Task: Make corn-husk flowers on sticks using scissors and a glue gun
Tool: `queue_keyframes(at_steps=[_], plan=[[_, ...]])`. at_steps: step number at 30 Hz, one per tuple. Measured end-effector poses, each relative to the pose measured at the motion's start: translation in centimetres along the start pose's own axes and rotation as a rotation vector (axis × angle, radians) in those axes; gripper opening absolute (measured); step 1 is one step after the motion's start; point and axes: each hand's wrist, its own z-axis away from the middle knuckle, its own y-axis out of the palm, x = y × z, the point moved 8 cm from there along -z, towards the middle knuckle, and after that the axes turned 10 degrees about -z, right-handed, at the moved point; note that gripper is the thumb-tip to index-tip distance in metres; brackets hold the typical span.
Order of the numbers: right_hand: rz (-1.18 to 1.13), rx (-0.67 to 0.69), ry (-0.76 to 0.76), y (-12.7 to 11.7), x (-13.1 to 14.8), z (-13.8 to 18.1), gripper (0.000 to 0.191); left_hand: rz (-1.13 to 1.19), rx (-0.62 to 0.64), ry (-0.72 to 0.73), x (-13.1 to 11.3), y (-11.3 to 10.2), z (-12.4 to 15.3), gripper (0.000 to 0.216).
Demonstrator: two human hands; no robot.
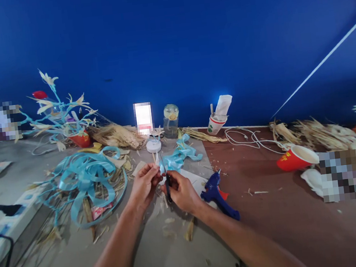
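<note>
A pale strip (157,158) was found pinched between the thumb and fingertips of the left hand (146,180), near the middle of the grey work surface (179,255); a dark pair of scissors (168,190) was gripped in the right hand (183,193), its fingers curled round the handles, with the blade directed away from the body just beside the strip; whether blade and strip were touching could not be determined. A blue-stemmed branch (61,107) bearing pale flowers was noted at the left rear and was judged already assembled; the pale strip was judged unfinished, no completed shape being distinguishable in it; loose blue ribbon (89,171) and a bundle of dried husk (117,136) were seen unassembled; pale scraps (190,229) lay near the hands, by which some trimming was judged done; a blue glue gun (215,191) was observed lying beside the right forearm, held by neither hand.
</note>
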Motion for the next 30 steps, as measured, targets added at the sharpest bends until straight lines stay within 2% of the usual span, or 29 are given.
queue_keyframes(at_steps=[3,12,22,30], plan=[[0.064,0.029,0.004,0.30,0.01,0.18,0.031,0.001,0.006,0.015,-0.27,0.08,0.08,0.023],[0.137,0.004,-0.003,0.18,0.42,0.32,0.030,0.000,0.019,0.013,-0.04,-0.07,0.09,0.020],[0.147,0.005,0.007,0.15,0.05,0.22,0.031,0.000,0.034,0.031,-0.13,0.00,-0.07,0.021],[0.060,0.005,0.031,0.33,-0.40,0.24,0.030,0.015,0.027,0.020,-0.12,0.07,0.02,0.020]])
